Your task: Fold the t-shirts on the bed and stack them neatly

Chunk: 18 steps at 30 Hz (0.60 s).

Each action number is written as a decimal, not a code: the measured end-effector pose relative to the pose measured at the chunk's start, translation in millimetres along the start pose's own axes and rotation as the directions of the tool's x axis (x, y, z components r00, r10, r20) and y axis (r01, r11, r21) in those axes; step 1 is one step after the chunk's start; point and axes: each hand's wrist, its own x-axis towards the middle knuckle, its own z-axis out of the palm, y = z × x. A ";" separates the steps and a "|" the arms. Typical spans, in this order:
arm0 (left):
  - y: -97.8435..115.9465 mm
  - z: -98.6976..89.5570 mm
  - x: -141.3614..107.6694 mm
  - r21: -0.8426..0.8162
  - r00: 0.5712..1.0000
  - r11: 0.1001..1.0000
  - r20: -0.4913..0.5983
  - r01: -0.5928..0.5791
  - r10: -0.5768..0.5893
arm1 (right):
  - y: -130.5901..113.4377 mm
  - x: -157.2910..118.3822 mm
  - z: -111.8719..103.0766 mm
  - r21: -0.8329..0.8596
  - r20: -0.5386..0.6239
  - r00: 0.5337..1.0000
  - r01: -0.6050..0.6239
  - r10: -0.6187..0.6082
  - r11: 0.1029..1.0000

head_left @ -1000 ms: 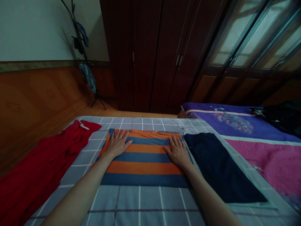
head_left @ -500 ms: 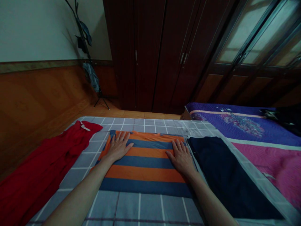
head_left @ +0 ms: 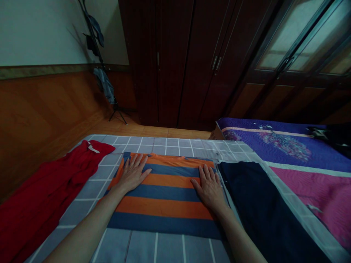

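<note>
Since the earlier frame my view has shifted, so the navy garment [head_left: 263, 208] now runs off the bottom edge. I still have the left hand [head_left: 133, 173] and right hand [head_left: 210, 186] flat, fingers slightly spread, on the orange-and-blue striped T-shirt [head_left: 164, 190]. It lies on the checked bedsheet [head_left: 142, 246], between red garment [head_left: 55, 186] and navy. The wooden wardrobe [head_left: 170, 73] is closed, contents hidden from me.
</note>
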 end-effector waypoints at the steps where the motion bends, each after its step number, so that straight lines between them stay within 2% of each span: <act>1: 0.1 -0.3 -0.2 -0.003 1.000 1.000 0.000 0.001 -0.001 | 0.2 -0.1 0.7 0.001 -0.005 1.000 0.004 -0.004 1.000; 11: -0.1 0.0 0.0 -0.035 1.000 0.999 -0.001 0.003 -0.003 | 3.3 0.2 7.5 -0.022 -0.032 0.999 0.025 -0.026 0.999; 18: -0.1 -0.3 0.4 -0.061 1.000 0.998 -0.004 -0.007 0.006 | 1.3 1.5 3.8 -0.054 -0.022 0.999 0.022 -0.024 0.998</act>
